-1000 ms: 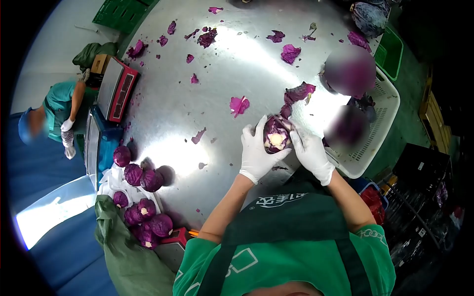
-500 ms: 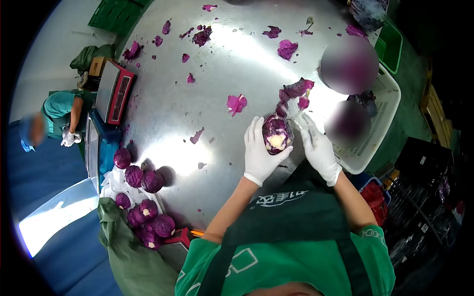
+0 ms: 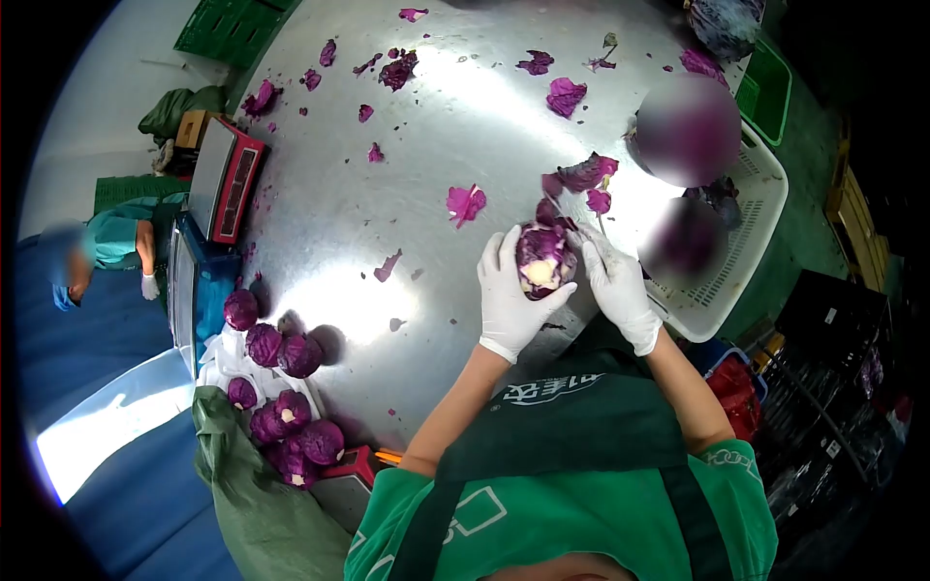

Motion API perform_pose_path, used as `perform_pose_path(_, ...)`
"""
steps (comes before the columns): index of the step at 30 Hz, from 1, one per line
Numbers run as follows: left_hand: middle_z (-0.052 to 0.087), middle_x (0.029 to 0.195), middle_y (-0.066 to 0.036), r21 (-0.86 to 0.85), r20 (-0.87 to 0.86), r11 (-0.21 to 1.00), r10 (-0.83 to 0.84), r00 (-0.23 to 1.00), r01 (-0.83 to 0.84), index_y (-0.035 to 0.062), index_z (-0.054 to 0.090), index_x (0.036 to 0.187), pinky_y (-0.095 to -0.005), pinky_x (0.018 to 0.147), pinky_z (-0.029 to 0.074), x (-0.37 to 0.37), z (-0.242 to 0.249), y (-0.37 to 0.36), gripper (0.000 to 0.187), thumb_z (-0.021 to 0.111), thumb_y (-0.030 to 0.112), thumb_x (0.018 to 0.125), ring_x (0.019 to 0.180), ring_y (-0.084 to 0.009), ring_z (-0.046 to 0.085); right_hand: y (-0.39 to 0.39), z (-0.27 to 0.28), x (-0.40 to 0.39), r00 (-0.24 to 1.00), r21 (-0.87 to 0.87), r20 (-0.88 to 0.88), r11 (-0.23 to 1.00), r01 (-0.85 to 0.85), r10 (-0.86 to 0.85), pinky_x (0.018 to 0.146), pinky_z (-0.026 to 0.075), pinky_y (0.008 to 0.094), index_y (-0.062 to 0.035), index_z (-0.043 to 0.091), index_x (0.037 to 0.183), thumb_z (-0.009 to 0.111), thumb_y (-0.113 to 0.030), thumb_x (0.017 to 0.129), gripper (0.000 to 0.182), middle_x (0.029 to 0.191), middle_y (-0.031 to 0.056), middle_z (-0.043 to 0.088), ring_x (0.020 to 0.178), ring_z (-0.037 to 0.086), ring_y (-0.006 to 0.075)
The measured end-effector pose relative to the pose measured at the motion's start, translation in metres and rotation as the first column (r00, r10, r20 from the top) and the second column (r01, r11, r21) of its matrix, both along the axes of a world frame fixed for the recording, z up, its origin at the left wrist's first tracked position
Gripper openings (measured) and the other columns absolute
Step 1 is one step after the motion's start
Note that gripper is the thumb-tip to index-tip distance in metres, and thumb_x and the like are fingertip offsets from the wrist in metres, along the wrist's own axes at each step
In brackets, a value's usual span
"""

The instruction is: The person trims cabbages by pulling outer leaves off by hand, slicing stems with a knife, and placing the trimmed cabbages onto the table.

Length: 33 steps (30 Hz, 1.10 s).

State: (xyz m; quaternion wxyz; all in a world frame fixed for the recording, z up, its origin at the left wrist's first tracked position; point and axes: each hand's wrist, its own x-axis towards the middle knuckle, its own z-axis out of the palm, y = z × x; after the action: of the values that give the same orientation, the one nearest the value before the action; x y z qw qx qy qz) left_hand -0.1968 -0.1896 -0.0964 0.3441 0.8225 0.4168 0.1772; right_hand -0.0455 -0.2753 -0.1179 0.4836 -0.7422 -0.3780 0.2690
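A red cabbage (image 3: 544, 259) sits upright between my hands over the metal table, its pale cut stem end facing me. My left hand (image 3: 511, 290), in a white glove, wraps its left and lower side, with the thumb beneath the stem end. My right hand (image 3: 617, 290), also gloved, has its fingers curled at the cabbage's upper right edge. A dark purple outer leaf (image 3: 550, 215) stands out from the cabbage beside those fingertips. What the right fingers hold is too small and partly hidden. Just beyond lies a torn cabbage leaf (image 3: 588, 172) on the table.
Torn leaves (image 3: 466, 203) are scattered over the metal table (image 3: 436, 145). A white basket (image 3: 770, 208) stands at right, with blurred round purple shapes beside it. Several red cabbages (image 3: 298, 356) lie at lower left, near red-framed scales (image 3: 232, 184). A co-worker (image 3: 121, 237) is at far left.
My right hand has shifted slightly left and its fingers have curled in against the cabbage. The outer leaf has moved down and left, away from the torn leaf. The co-worker's hands have parted.
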Motion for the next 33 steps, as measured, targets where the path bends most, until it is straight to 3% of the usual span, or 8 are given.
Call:
perform_pose_path(3,0.037,0.143,-0.024,0.091,-0.142,0.995,-0.033,0.989,0.046,0.0057,0.036,0.146,-0.0493,0.109,0.033,-0.006,0.006,0.006,0.100,0.087,0.035,0.065,0.132,-0.0418,0.036,0.009,0.016,-0.012,0.995,-0.068,0.090,0.997,-0.039,0.046,0.071,0.055,0.0412,-0.0038,0.064,0.113,0.064,-0.026,0.094,0.028,0.088,0.0221,0.070,0.081,0.070,0.0363)
perform_pose_path(6,0.041,0.141,-0.022,0.238,-0.151,0.896,-0.346,0.926,0.374,0.0006,0.036,0.143,-0.0517,0.112,0.031,-0.010,0.002,0.019,0.095,0.085,0.026,0.066,0.131,-0.0430,0.039,0.024,0.017,-0.005,0.975,-0.032,0.216,0.998,-0.054,0.060,0.063,0.054,0.0454,-0.0060,0.064,0.099,0.065,-0.023,0.091,0.018,0.076,0.0166,0.068,0.070,0.068,0.0368)
perform_pose_path(10,0.039,0.139,-0.023,0.174,-0.087,0.951,-0.245,0.966,0.257,0.0013,0.036,0.143,-0.0502,0.111,0.034,-0.017,0.007,0.015,0.098,0.088,0.024,0.064,0.130,-0.0419,0.040,0.019,-0.074,0.051,0.981,-0.182,0.193,0.983,0.023,0.013,0.075,0.055,0.0456,-0.0040,0.066,0.110,0.061,-0.021,0.092,0.025,0.088,0.0243,0.069,0.082,0.068,0.0410)
perform_pose_path(12,0.037,0.139,-0.023,0.131,-0.095,0.976,-0.164,0.982,0.176,0.0013,0.036,0.143,-0.0488,0.110,0.035,-0.012,0.006,0.021,0.099,0.089,0.023,0.063,0.129,-0.0412,0.040,0.018,-0.031,0.043,0.988,-0.197,0.153,0.980,0.023,0.008,0.082,0.055,0.0422,-0.0029,0.061,0.125,0.055,-0.029,0.100,0.036,0.102,0.0228,0.070,0.094,0.069,0.0394)
perform_pose_path(14,0.033,0.139,-0.022,-0.061,0.016,0.997,-0.052,0.999,0.053,0.0002,0.035,0.143,-0.0453,0.109,0.038,-0.012,0.008,0.015,0.101,0.090,0.023,0.062,0.129,-0.0405,0.040,0.016,-0.007,0.019,0.983,-0.002,0.158,0.996,-0.093,0.092,0.083,0.054,0.0416,-0.0046,0.058,0.129,0.054,-0.031,0.101,0.039,0.105,0.0230,0.070,0.097,0.068,0.0383)
perform_pose_path(18,0.032,0.139,-0.024,-0.001,0.018,0.998,-0.060,0.998,0.060,-0.0031,0.032,0.144,-0.0463,0.110,0.036,-0.006,-0.002,0.012,0.097,0.085,0.017,0.064,0.130,-0.0417,0.039,0.008,0.016,-0.013,0.924,-0.096,0.279,0.965,-0.246,0.263,0.058,0.052,0.0452,-0.0125,0.052,0.142,0.050,-0.034,0.101,0.046,0.068,0.0160,0.066,0.061,0.066,0.0354)
perform_pose_path(29,0.036,0.146,-0.026,0.152,0.057,0.979,-0.147,0.987,0.137,-0.0032,0.032,0.145,-0.0508,0.115,0.028,-0.007,-0.013,0.004,0.100,0.086,0.020,0.064,0.138,-0.0432,0.032,0.012,-0.049,0.052,0.968,-0.312,0.184,0.944,-0.107,0.171,0.079,0.055,0.0439,-0.0090,0.054,0.138,0.050,-0.043,0.100,0.051,0.093,0.0218,0.071,0.090,0.069,0.0384)
perform_pose_path(33,0.035,0.147,-0.025,0.120,0.024,0.987,-0.114,0.993,0.110,-0.0029,0.032,0.145,-0.0506,0.115,0.027,-0.004,-0.009,0.007,0.101,0.086,0.019,0.064,0.138,-0.0431,0.031,0.031,0.039,0.015,0.974,-0.306,0.049,0.932,-0.194,0.219,0.076,0.056,0.0411,-0.0109,0.042,0.146,0.064,-0.045,0.091,0.069,0.081,0.0171,0.070,0.082,0.071,0.0334)
